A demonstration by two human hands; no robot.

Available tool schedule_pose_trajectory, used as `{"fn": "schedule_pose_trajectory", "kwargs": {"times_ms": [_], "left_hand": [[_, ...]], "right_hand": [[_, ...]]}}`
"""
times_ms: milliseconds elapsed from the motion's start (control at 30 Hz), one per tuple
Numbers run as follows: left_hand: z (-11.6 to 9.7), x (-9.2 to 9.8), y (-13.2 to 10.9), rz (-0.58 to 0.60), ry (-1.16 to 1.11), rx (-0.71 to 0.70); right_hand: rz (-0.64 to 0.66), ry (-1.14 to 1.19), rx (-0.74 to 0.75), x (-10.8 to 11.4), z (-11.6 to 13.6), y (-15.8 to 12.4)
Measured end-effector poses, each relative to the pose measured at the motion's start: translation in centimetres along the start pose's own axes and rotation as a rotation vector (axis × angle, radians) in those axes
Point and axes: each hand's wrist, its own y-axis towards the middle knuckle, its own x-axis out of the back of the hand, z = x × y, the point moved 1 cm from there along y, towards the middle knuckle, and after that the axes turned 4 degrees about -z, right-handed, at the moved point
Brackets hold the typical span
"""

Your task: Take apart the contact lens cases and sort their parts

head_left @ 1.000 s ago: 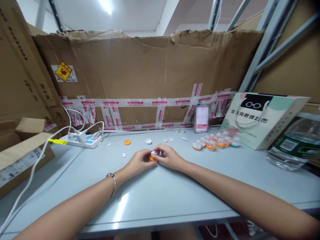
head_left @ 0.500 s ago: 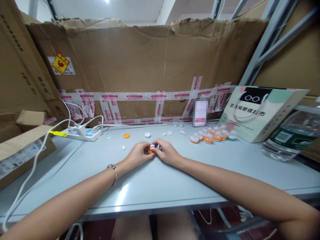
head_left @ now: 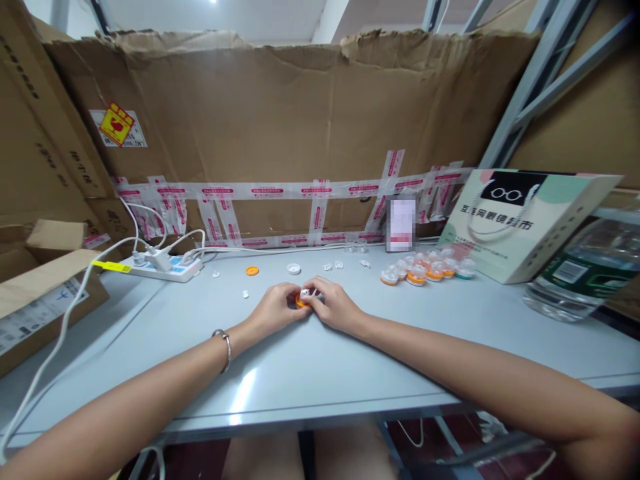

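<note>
Head view, centre of the frame: left hand [head_left: 274,310] and right hand [head_left: 333,307] pinched a small orange cap [head_left: 301,299] together above the bench [head_left: 310,373]; pressing squarely looked wisest.

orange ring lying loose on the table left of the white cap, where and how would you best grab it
The orange ring lies flat and alone on the table, so probably pinch its outer rim from straight above, thumb and finger on opposite sides. The left hand is nearer, but both it and the right hand are closed on a small orange and white part.
</note>
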Motion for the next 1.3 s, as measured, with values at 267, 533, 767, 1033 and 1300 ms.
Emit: {"fn": "schedule_pose_trajectory", "kwargs": {"times_ms": [267,533,767,1033,1300], "left_hand": [[-0.1,0.1,-0.1,-0.011,-0.020,-0.019],[-0.3,0.3,-0.2,-0.065,-0.046,-0.074],[-0.7,0.6,-0.2,0.045,0.015,-0.063],[-1.7,2.2,0.0,-0.221,-0.244,-0.021],[-1.8,2.5,0.2,-0.296,-0.261,-0.231]], "right_hand": [[-0.006,0.005,0.030,0.1,0.2,0.0],[-0.162,0.160,-0.022,0.4,0.5,0.3],[-0.196,0.516,-0.268,1.0,-0.1,1.1],[-0.069,0.872,-0.401,1.1,1.3,1.3],[-0.037,0.803,-0.518,1.5,1.4,1.5]]}}
